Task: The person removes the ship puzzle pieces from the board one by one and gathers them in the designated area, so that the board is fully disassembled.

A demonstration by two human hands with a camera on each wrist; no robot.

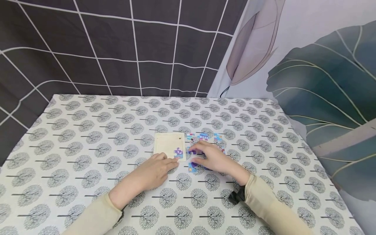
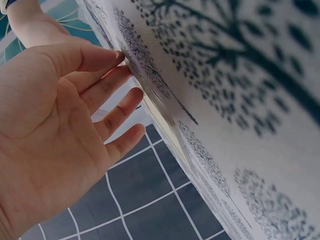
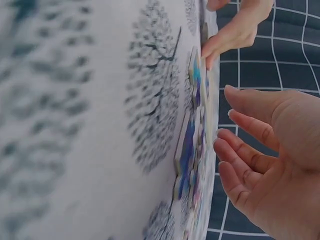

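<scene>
A shallow square wooden puzzle tray [image 1: 165,143] lies on the table, with purple-and-blue jigsaw pieces [image 1: 178,152] in its lower right corner. My left hand [image 1: 156,170] rests at the tray's near edge, its fingertips touching the frame and the corner pieces. In the left wrist view, the left fingers [image 2: 117,102] are loosely extended along the tray's rim. Over the loose jigsaw pieces [image 1: 204,136] right of the tray hovers my right hand [image 1: 212,157]. The right wrist view shows its thumb and fingers apart, with nothing between them. That hand partly hides the pieces in the head view.
A tree-patterned cloth [image 1: 97,147] covers the table. Behind it hangs a dark curtain [image 1: 114,39] with white grid lines; a leaf-printed drape [image 1: 329,75] hangs at the right. A black strap [image 1: 237,195] is on the right wrist.
</scene>
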